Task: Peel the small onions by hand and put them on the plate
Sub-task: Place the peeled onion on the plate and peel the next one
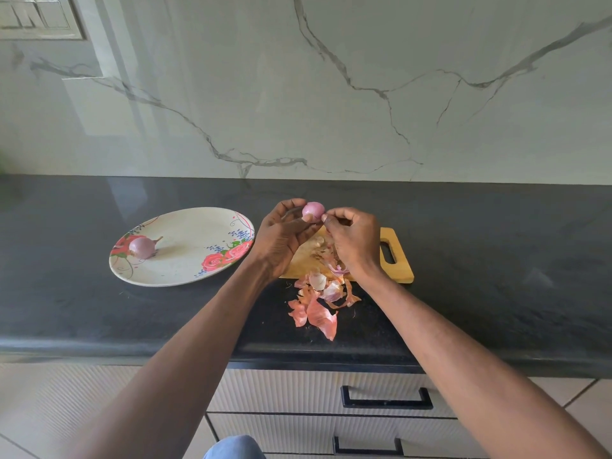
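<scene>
Onion slipping was your main risk at this moment. You held it up in the air, above the far end of the cutting board, with your left hand curled round it from below and only the fingertips bearing on it. Your right hand pinched at its near side, thumb and forefinger pressed together on what looked like a last scrap of skin; whether any skin was really caught between them I could not tell.

A peeled bulb is smooth and likely damp, so a sharp tug from the right hand against a light left grip could have popped it free. From there it would have dropped onto the board, or rolled off it onto the dark table and toward the front edge.

Nails digging too deep were the second hazard: you could have torn off good flesh instead of dry skin.

The plate lay left of the board, just apart from it, with one peeled onion already resting on its left part, stalk pointing toward the board. Setting the second down carelessly could have knocked that one rolling, since the rim is shallow.

Loose peels lay heaped at the near edge of the board and spilled onto the table in front of it. A sweep of your forearm on the way to the plate could have scattered them or dragged some along.
</scene>
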